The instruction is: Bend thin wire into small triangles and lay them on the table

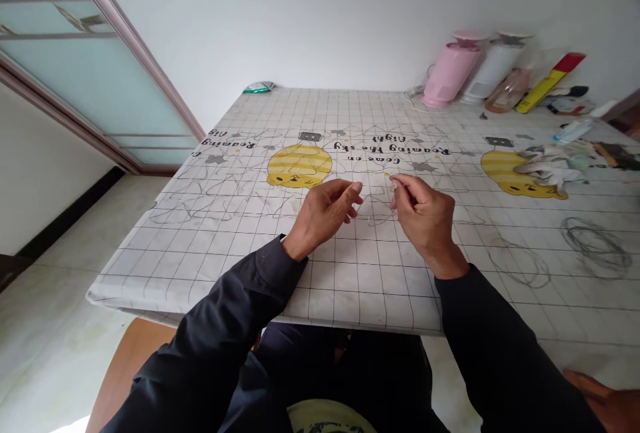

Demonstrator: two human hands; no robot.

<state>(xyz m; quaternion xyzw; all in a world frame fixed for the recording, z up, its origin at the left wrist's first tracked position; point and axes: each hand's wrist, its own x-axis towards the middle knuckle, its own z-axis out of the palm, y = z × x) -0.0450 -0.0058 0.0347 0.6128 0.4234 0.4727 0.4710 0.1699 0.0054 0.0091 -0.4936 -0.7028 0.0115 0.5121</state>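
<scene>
Over the front middle of the table, my left hand [327,214] is closed, its thumb against the curled fingers. Whatever it may hold is too thin to make out. Beside it on the right, my right hand [425,216] pinches a thin wire [390,177] between thumb and forefinger; only a short tip shows. Between and below the hands, a fine bent wire [375,221] shows against the cloth, and I cannot tell whether it is held or lies there. Loose bent wires [193,209] are scattered to the left of my hands.
A checked tablecloth [350,286] covers the table. To the right are a coil of wire [595,246] and crumpled white gloves [547,169]. Along the wall stand a pink cylinder [453,73], a white cylinder [493,69] and a yellow-red box [550,83]. A green-white packet [259,87] lies at the far left corner.
</scene>
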